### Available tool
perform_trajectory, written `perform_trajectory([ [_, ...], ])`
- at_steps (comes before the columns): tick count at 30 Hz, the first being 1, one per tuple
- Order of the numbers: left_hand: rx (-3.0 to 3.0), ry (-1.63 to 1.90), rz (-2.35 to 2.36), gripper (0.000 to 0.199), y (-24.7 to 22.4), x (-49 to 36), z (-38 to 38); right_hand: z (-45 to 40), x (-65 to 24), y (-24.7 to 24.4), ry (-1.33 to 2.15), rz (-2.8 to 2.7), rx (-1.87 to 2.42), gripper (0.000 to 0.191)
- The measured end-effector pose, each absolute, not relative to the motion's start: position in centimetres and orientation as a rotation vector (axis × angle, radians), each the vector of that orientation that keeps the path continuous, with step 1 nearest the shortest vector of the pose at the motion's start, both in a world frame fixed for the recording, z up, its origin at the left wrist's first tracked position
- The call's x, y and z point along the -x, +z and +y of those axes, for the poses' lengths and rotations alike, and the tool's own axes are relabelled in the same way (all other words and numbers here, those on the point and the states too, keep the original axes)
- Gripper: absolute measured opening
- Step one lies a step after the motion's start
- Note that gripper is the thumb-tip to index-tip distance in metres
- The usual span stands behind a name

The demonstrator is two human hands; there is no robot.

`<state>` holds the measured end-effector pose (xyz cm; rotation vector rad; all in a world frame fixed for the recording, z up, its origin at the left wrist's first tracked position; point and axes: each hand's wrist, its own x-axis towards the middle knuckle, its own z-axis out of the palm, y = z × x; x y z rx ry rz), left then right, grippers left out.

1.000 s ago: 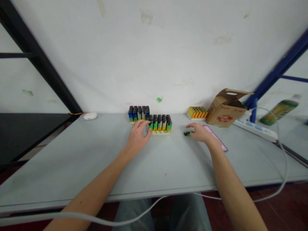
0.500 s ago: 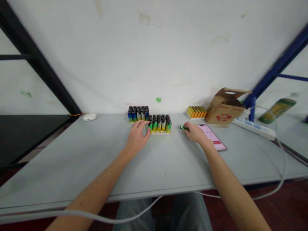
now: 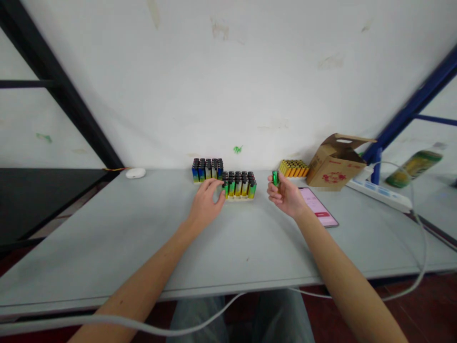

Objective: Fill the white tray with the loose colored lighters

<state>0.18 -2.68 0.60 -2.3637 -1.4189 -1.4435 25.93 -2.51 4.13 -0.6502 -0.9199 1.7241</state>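
Observation:
My left hand (image 3: 205,205) is at the left end of a white tray (image 3: 239,199) of upright green-and-yellow batteries (image 3: 238,187) with black tops. Its thumb and forefinger are apart in a curve, the tips at or against the nearest corner battery; exact contact is hard to make out. To the right, my right hand (image 3: 287,197) is raised, palm turned partly towards me, with its fingers closed round a shiny green battery (image 3: 275,178) held upright. Behind the left hand stands another group of blue-and-yellow batteries (image 3: 207,171) with black tops.
At the back right are a tray of yellow batteries (image 3: 293,168) and an opened cardboard box (image 3: 332,166). A phone (image 3: 319,207) lies beside my right forearm, near a white power strip (image 3: 380,194). A white case (image 3: 135,173) sits at the back left. A white cable (image 3: 143,326) crosses in front.
My right hand has turned its palm upward and the green battery has swung from lying sideways to upright. My left hand stays at the tray's left end.

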Motion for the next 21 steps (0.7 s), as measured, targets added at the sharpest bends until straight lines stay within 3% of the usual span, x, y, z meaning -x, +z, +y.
perform_trajectory([
  [11, 2.371, -1.435, -1.423, 0.022, 0.6, -0.1, -2.7, -3.7, -23.7, 3.8, 2.018, -0.978, 0.428, 0.033],
  [21, 2.291, -1.440, -1.442, 0.021, 0.7, -0.3, -2.8, -4.0, -23.3, 3.5, 2.053, -1.004, 0.417, 0.012],
])
